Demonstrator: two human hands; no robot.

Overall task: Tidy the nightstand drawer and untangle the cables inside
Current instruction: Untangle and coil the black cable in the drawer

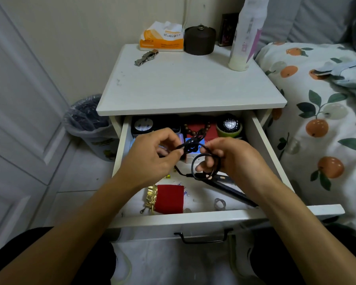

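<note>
Head view, single frame.

Nightstand: white, centre of frame, top drawer pulled out toward the viewer, black handle on its front.

Left hand: centre-left, over the drawer; fingers curled, thumb and forefinger pinching a black cable next to its knot.

Right hand: centre-right, over the drawer; fingers curled, holding a loop of the same cable, which circles the fingers. The cable is lifted above the drawer between both hands; one end trails down to the drawer floor below the left hand.

Drawer contents, back row: black box with a round white disc at left; red box with brown beads on it at centre; green round item with dark top at right. A blue item lies behind the knot, partly hidden.

Drawer contents, front: red pouch with gold trim at lower centre; black pen lying diagonally at right; metal ring just beside it.

Nightstand top, upper centre: orange tissue pack; dark lidded jar touching it on the right; metal watch in front of the pack; tall white bottle at the right edge; dark box behind, between jar and bottle.

Surroundings: bin with a plastic liner at left of the nightstand; bedding printed with oranges at right; white door at far left.
</note>
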